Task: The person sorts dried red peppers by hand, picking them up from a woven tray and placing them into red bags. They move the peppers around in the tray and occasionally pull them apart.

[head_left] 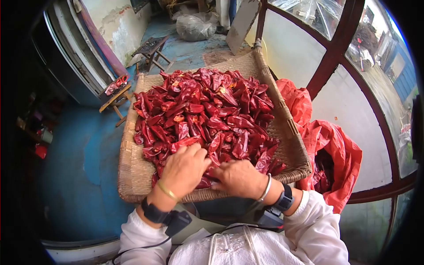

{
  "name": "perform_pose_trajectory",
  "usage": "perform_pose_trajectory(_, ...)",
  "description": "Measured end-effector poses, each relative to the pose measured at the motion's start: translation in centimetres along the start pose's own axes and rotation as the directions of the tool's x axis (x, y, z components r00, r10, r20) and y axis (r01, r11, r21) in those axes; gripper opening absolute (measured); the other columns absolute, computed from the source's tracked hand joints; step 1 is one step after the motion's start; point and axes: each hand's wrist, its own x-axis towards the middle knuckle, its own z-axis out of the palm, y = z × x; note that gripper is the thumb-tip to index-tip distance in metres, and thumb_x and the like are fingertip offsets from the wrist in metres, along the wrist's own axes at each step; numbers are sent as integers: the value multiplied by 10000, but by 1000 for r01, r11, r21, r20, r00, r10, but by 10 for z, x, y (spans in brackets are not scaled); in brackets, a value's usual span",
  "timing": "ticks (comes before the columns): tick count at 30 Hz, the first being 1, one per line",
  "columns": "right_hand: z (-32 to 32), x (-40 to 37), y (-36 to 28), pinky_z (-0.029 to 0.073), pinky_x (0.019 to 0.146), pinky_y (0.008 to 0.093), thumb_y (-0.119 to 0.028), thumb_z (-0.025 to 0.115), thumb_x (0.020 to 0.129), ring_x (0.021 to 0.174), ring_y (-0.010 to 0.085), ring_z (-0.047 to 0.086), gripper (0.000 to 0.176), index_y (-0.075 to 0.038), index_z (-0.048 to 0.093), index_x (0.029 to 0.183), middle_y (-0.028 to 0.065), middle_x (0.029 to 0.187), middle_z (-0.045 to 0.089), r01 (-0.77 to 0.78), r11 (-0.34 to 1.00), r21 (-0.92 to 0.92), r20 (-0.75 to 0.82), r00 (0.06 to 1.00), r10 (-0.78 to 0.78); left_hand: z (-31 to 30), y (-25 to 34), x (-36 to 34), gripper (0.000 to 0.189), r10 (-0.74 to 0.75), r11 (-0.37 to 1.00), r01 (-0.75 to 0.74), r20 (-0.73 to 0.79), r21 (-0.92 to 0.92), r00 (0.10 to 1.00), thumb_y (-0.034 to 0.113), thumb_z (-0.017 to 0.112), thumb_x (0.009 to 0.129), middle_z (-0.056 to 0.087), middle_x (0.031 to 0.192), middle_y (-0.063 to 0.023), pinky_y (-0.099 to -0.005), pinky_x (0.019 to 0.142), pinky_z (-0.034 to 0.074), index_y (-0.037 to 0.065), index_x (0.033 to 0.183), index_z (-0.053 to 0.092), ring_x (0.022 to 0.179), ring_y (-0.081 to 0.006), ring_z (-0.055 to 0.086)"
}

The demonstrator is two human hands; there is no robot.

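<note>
A heap of dried red chili peppers [207, 115] fills most of a woven wicker tray [131, 172] in front of me. At the near edge of the heap, my left hand [183, 170] has its fingers curled down over a chili; its fingertips are partly hidden. Beside it on the right, my right hand [242, 179] is bent in among the chilies by the tray's front rim, fingers closed around a chili, the tips mostly out of sight. Both hands point inward, close together but apart. A yellow bangle and a silver bangle sit on the left and right wrists.
Right of the tray stands an open red plastic sack [331, 154] with dark red chilies inside, against a framed glass partition [353, 132]. Folding stools [152, 51] are at the left and far left. A clear plastic bag [196, 25] lies on the blue floor [84, 163] at the back.
</note>
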Motion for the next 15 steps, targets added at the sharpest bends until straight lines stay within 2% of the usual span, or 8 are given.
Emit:
perform_pose_trajectory(1,1,-4,-7,509,650,391,-414,633,772,777,293,625,438,-36,582,987,109,806,604,41,999,4,101,994,-41,-6,5,-15,202,17,1000,-18,-54,-21,998,186,599,818,578,1016,-130,-398,720,479,35,951,588,856,-319,559)
perform_pose_trajectory(3,16,-13,-16,510,649,381,-427,642,757,772,286,626,499,-25,555,1038,98,794,602,137,989,48,51,989,-139,-14,11,-40,274,14,998,-15,-17,-53,1000,165,658,757,579,1003,-116,-388,720,480,32,987,592,840,-302,564)
perform_pose_trajectory(7,43,-14,-17,493,566,328,-233,551,794,684,204,623,300,-51,531,1032,56,738,584,91,963,-253,-74,991,-113,0,16,-89,292,132,982,-147,-128,-117,983,169,675,738,598,953,-109,-378,698,494,40,991,605,784,-295,590)
perform_pose_trajectory(9,42,-13,-17,477,516,313,-160,521,781,620,179,613,169,-76,529,927,36,693,568,106,957,-270,-125,982,-144,19,16,-118,296,206,964,-226,-143,-142,968,167,677,734,604,928,-104,-367,679,501,44,994,610,761,-288,598)
perform_pose_trajectory(11,41,-11,-16,475,498,328,-160,524,785,576,198,607,92,-89,508,841,42,664,562,96,961,-259,-146,980,-137,54,8,-145,258,294,895,-258,48,-364,954,151,664,745,601,863,-103,-345,633,506,36,969,613,747,-290,610)
perform_pose_trajectory(13,40,-10,-14,482,503,357,-151,532,783,578,228,607,76,-88,498,808,65,654,559,110,978,-177,-140,981,-136,129,-9,-165,302,50,922,74,307,-380,950,150,650,766,595,921,-98,-353,637,521,31,1031,568,764,-306,622)
perform_pose_trajectory(14,41,-11,-14,483,505,360,-154,540,778,587,233,609,85,-87,498,810,68,656,560,119,980,-161,-141,980,-142,166,-17,-162,370,-321,549,642,574,-535,753,165,636,793,577,1008,-105,-377,704,522,46,1120,510,815,-325,621)
perform_pose_trajectory(15,41,-10,-14,485,508,363,-156,548,773,595,237,612,95,-86,499,813,70,658,562,127,981,-145,-144,978,-148,203,-24,-155,442,-413,-83,905,841,-416,349,180,623,820,558,1094,-111,-401,771,522,62,1209,451,867,-345,620)
